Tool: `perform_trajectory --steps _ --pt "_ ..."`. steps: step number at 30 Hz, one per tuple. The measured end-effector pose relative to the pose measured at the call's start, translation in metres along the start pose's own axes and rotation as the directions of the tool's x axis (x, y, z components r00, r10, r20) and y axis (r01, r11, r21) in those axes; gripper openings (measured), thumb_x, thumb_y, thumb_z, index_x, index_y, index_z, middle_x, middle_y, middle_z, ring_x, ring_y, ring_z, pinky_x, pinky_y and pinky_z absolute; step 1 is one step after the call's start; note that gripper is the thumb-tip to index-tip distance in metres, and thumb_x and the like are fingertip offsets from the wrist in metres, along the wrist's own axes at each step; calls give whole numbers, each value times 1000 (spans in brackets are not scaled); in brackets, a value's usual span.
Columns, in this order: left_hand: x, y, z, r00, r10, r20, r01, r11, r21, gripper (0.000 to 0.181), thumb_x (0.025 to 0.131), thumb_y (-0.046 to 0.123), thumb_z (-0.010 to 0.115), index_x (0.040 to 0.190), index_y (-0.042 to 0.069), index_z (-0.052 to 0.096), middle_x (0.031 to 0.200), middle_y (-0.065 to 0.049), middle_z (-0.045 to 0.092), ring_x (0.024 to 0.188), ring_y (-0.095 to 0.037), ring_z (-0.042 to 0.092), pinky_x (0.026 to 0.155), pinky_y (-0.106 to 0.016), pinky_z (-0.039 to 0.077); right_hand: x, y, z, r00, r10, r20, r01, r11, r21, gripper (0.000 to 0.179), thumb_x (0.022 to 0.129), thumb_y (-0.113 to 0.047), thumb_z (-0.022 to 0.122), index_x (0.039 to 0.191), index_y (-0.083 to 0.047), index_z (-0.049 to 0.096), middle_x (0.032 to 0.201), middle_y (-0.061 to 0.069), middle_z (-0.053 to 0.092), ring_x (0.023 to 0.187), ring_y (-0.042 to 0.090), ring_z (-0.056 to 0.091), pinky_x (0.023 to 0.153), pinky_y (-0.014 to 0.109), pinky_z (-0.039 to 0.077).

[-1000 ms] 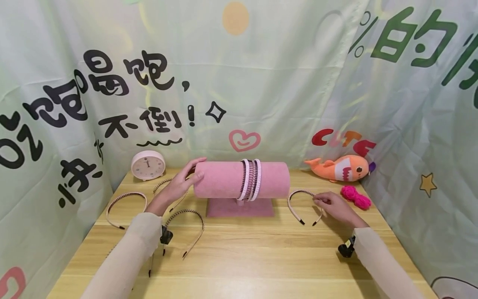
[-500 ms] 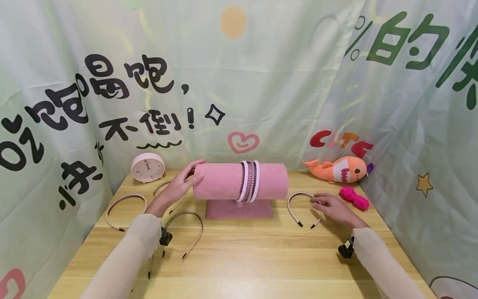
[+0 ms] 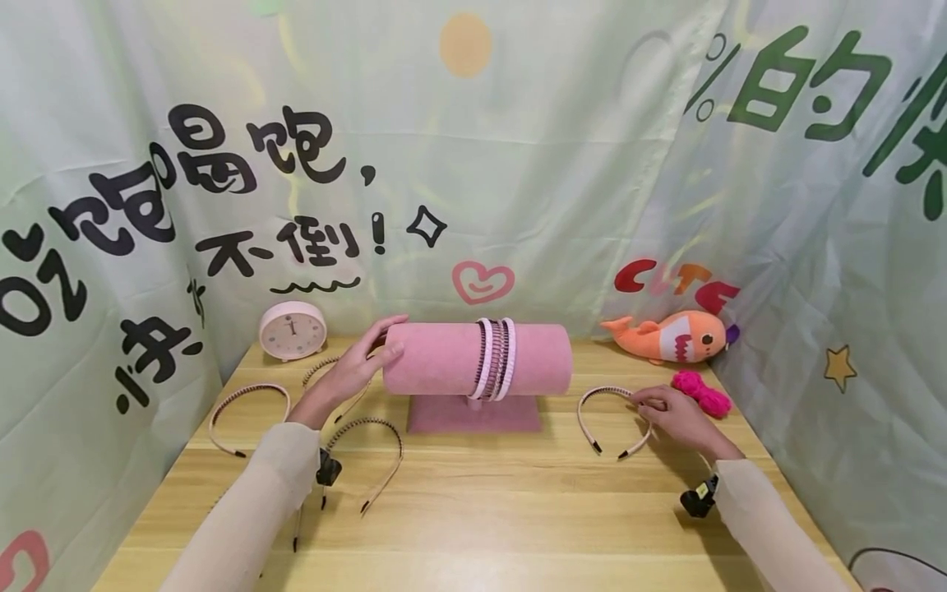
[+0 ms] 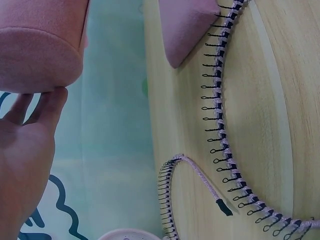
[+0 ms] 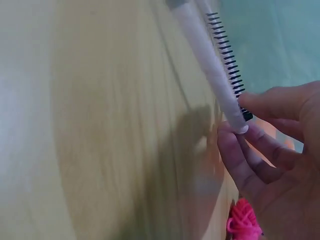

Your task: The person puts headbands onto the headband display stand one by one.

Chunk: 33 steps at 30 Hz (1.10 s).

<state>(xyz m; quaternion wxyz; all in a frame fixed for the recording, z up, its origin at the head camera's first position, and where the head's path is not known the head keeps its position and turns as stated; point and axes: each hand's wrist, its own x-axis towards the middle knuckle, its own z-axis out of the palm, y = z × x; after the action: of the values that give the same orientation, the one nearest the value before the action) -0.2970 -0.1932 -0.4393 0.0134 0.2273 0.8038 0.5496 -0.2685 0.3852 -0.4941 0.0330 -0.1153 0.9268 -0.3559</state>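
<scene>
A pink velvety headband display stand (image 3: 436, 358) stands mid-table, its roll lying horizontally above a flat base. Several headbands (image 3: 509, 358) with white edging and dark teeth circle the roll, right of its middle. My left hand (image 3: 357, 359) holds the roll's left end, thumb on the near side; in the left wrist view its fingertips (image 4: 56, 97) meet the edge of that end. To the right of the stand, my right hand (image 3: 676, 415) pinches one side of a pale toothed headband (image 3: 588, 419) between thumb and fingers. Its black-tipped ends point toward me.
More headbands (image 3: 385, 423) lie at left around my left arm. A pink clock (image 3: 293, 330) stands at the back left. An orange plush fish (image 3: 669, 337) sits at the back right, with a bright pink yarn bundle (image 3: 701, 394) in front. Fabric curtains (image 3: 577, 205) enclose the table.
My right hand has shifted slightly right and toward me, carrying the headband with it. The left hand keeps its place on the roll's end.
</scene>
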Motion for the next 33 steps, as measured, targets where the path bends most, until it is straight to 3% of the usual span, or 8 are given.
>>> perform_trajectory --steps 3,6,12,18,24,28,33 --pt "-1 0 0 1000 -5 -2 5 1000 0 59 115 33 52 170 20 36 171 -20 39 158 -46 36 128 -73 27 -5 2 -2 999 36 11 -37 996 76 31 110 -7 63 135 9 69 113 23 74 78 17 66 61 24 52" --pt "-1 -1 0 1000 -6 -5 6 1000 -1 58 115 33 52 169 21 36 172 -20 39 159 -46 35 129 -73 26 -9 5 -3 999 42 26 -45 991 127 35 111 -7 60 141 10 64 106 22 74 66 15 60 56 28 51" --pt "0 -1 -1 1000 4 -3 -4 1000 -3 59 115 32 52 169 19 36 172 -20 39 158 -46 37 128 -72 28 -14 10 -5 999 8 43 -14 988 157 39 111 0 56 147 13 57 130 35 66 69 13 62 58 30 56" --pt "0 -2 -1 1000 11 -1 -11 1000 -3 59 115 32 52 170 19 35 170 -20 40 157 -45 38 128 -71 29 -19 10 -6 1000 4 20 -6 991 135 33 112 -1 55 141 15 60 113 26 70 73 11 61 61 29 56" --pt "0 -1 0 1000 5 0 -5 1000 -1 59 115 33 52 170 19 35 171 -20 40 158 -45 38 128 -71 29 -25 11 -9 997 59 44 -66 983 170 23 111 0 56 130 14 60 103 18 71 75 14 60 63 28 56" --pt "0 -1 1 1000 2 -3 -2 1000 2 59 115 32 52 170 18 35 171 -19 40 158 -45 38 128 -72 29 -29 13 -12 994 77 76 -92 972 215 22 111 1 56 129 13 57 108 21 69 78 14 61 65 30 58" --pt "0 -1 0 1000 12 -5 -12 1000 5 59 115 32 52 170 17 35 171 -20 40 157 -46 38 128 -71 29 -32 17 -15 991 75 109 -100 965 242 32 110 4 54 140 14 54 125 30 64 80 16 63 65 31 59"
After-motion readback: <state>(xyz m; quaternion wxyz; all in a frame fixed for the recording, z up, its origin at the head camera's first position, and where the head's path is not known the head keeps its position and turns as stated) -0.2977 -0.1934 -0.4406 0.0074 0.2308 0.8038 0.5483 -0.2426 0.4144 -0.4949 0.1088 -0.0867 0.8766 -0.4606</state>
